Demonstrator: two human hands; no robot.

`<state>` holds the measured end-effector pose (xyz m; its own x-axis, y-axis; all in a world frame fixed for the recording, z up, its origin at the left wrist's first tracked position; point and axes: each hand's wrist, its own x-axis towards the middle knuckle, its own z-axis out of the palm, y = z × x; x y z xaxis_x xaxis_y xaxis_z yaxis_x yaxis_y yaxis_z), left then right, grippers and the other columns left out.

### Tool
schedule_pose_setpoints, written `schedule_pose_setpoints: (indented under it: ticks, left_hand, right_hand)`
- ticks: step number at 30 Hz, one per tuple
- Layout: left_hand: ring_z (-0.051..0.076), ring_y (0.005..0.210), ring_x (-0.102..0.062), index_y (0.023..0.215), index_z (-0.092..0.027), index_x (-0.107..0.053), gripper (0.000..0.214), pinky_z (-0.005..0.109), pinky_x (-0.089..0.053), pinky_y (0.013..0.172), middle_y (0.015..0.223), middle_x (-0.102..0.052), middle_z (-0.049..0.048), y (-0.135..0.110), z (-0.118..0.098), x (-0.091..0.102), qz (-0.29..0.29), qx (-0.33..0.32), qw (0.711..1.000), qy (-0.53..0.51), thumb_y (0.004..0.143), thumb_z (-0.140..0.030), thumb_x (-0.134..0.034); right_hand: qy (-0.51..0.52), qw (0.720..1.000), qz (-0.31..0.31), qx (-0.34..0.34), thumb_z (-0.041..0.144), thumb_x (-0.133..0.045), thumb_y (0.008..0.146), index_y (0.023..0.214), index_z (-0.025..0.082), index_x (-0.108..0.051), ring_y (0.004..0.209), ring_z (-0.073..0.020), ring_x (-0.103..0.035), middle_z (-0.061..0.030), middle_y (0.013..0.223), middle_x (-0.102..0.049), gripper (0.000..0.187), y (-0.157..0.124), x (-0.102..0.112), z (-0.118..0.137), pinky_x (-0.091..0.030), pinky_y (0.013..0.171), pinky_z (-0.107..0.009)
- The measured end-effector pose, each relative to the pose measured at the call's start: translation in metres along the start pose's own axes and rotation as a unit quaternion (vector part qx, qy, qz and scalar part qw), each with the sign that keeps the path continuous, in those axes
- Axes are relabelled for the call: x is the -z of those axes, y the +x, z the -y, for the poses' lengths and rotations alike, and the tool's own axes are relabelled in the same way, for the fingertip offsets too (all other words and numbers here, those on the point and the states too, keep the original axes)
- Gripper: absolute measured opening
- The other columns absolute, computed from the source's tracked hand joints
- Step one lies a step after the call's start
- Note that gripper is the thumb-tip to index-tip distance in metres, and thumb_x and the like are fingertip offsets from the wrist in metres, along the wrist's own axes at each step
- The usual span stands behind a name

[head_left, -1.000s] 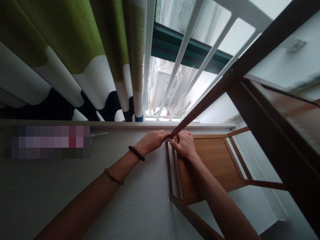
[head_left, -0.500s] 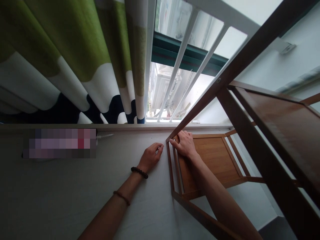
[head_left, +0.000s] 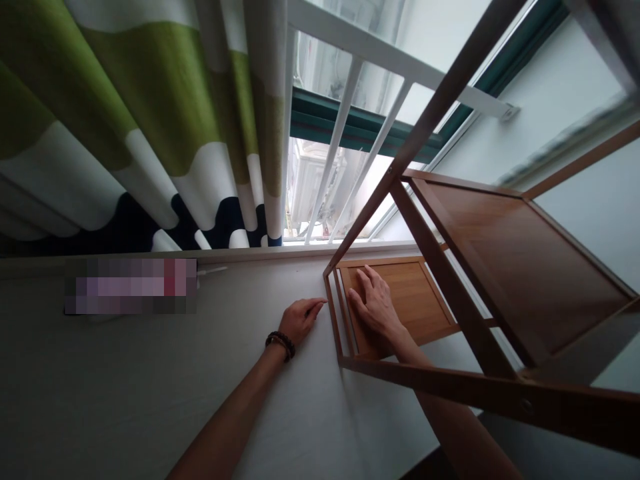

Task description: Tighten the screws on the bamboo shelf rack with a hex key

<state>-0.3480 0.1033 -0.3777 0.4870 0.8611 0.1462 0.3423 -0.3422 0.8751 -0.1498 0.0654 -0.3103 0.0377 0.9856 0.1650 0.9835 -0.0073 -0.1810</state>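
A brown wooden folding shelf (head_left: 510, 257) stands at the right, its slanted frame crossing the view. My right hand (head_left: 375, 303) lies over its lower board (head_left: 407, 290) with fingers spread and nothing gripped; the forearm passes behind a frame bar. Just left of the shelf's edge, my left hand (head_left: 300, 318) rests on the pale flat surface (head_left: 240, 360). Its fingers are pressed together, with the tips close to the shelf's left bar (head_left: 333, 320). Whatever those fingers hold, if anything, is hidden. Dark bead bracelets (head_left: 281, 342) circle the left wrist.
Green, white and navy curtains (head_left: 165, 113) hang at the upper left. Beside them is a window with white bars (head_left: 345, 113). A blurred-out pinkish object (head_left: 133, 287) lies on the pale surface at left, with a thin white stick (head_left: 213, 270) beside it.
My right hand has come off the shelf's left edge and spread over the lower board. The shelf appears lower and further left as the view shifts. My left hand stays nearly in place.
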Motion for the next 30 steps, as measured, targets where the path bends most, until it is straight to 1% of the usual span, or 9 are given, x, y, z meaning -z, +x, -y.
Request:
schedule_pose_setpoints:
  ticks: [2,5,7,9,12,15,20,25,30]
  left_hand:
    - [0.014,0.067,-0.056,0.097,-0.022,-0.062,0.030,0.025,-0.041,0.067,0.072,-0.063,-0.0003,-0.016,-0.005,-0.004,0.010,0.039,0.999,-0.015,0.085,-0.038,-0.041]
    - [0.010,0.048,-0.043,0.093,-0.018,-0.059,0.029,0.022,-0.036,0.052,0.050,-0.046,-0.0066,-0.040,-0.017,-0.008,0.017,0.102,0.993,-0.056,0.083,-0.041,-0.042]
    - [0.009,0.047,-0.042,0.086,-0.017,-0.057,0.028,0.021,-0.035,0.050,0.049,-0.045,-0.0068,-0.054,-0.028,-0.008,0.027,0.120,0.988,-0.093,0.082,-0.041,-0.043]
    - [0.010,0.052,-0.048,0.083,-0.018,-0.057,0.026,0.022,-0.038,0.054,0.054,-0.053,-0.0043,-0.066,-0.041,-0.008,0.048,0.121,0.983,-0.131,0.082,-0.040,-0.044]
    - [0.013,0.065,-0.058,0.085,-0.018,-0.059,0.026,0.023,-0.043,0.061,0.069,-0.065,0.0012,-0.079,-0.057,-0.013,0.068,0.116,0.975,-0.176,0.083,-0.039,-0.044]
    - [0.013,0.068,-0.059,0.082,-0.017,-0.063,0.027,0.022,-0.044,0.060,0.075,-0.066,0.0033,-0.090,-0.067,-0.024,0.041,0.121,0.977,-0.169,0.082,-0.039,-0.047]
    - [0.013,0.065,-0.058,0.082,-0.017,-0.065,0.026,0.022,-0.045,0.055,0.076,-0.066,0.0040,-0.105,-0.074,-0.048,-0.011,0.122,0.981,-0.151,0.081,-0.039,-0.050]
    - [0.012,0.059,-0.057,0.083,-0.016,-0.062,0.026,0.021,-0.045,0.051,0.071,-0.063,0.0029,-0.110,-0.075,-0.063,-0.071,0.139,0.972,-0.177,0.080,-0.039,-0.050]
    - [0.010,0.054,-0.054,0.083,-0.016,-0.060,0.026,0.021,-0.045,0.049,0.066,-0.061,0.0011,-0.105,-0.075,-0.068,-0.107,0.150,0.963,-0.198,0.081,-0.039,-0.050]
  right_hand:
    - [0.007,1.000,-0.002,-0.004,0.044,-0.035,0.088,0.129,0.016,-0.039,0.126,-0.0247,-0.029,-0.0137,0.137,-0.034,0.050,-0.011,-0.003,0.001,-0.026,0.102,-0.042]
    - [0.013,1.000,-0.019,-0.014,0.040,-0.035,0.089,0.128,0.015,-0.040,0.126,-0.0255,-0.031,-0.0149,0.135,-0.036,0.047,-0.021,-0.008,0.005,-0.027,0.102,-0.044]
    - [0.017,0.999,-0.028,-0.013,0.038,-0.035,0.089,0.126,0.014,-0.043,0.124,-0.0257,-0.032,-0.0156,0.133,-0.038,0.045,-0.025,-0.008,0.007,-0.029,0.101,-0.044]
    - [0.024,0.999,-0.029,0.000,0.036,-0.036,0.088,0.125,0.013,-0.044,0.123,-0.0258,-0.035,-0.0160,0.131,-0.041,0.044,-0.028,-0.008,0.009,-0.031,0.100,-0.043]
    - [0.040,0.998,-0.029,0.030,0.035,-0.038,0.087,0.123,0.011,-0.047,0.121,-0.0263,-0.038,-0.0167,0.129,-0.044,0.044,-0.036,-0.008,0.006,-0.033,0.100,-0.043]
    - [0.059,0.996,-0.036,0.063,0.035,-0.039,0.087,0.123,0.009,-0.046,0.122,-0.0270,-0.037,-0.0167,0.130,-0.043,0.045,-0.048,-0.009,0.000,-0.033,0.100,-0.044]
    - [0.073,0.990,-0.037,0.117,0.035,-0.039,0.087,0.127,0.008,-0.042,0.128,-0.0276,-0.031,-0.0169,0.136,-0.038,0.048,-0.064,-0.008,-0.007,-0.029,0.103,-0.046]
    - [0.066,0.990,-0.034,0.120,0.031,-0.040,0.087,0.127,0.006,-0.042,0.129,-0.0269,-0.029,-0.0177,0.136,-0.038,0.047,-0.065,-0.008,-0.007,-0.028,0.104,-0.044]
    - [0.064,0.991,-0.032,0.109,0.030,-0.039,0.087,0.130,0.007,-0.037,0.130,-0.0265,-0.027,-0.0170,0.138,-0.036,0.049,-0.065,-0.010,-0.007,-0.027,0.105,-0.045]
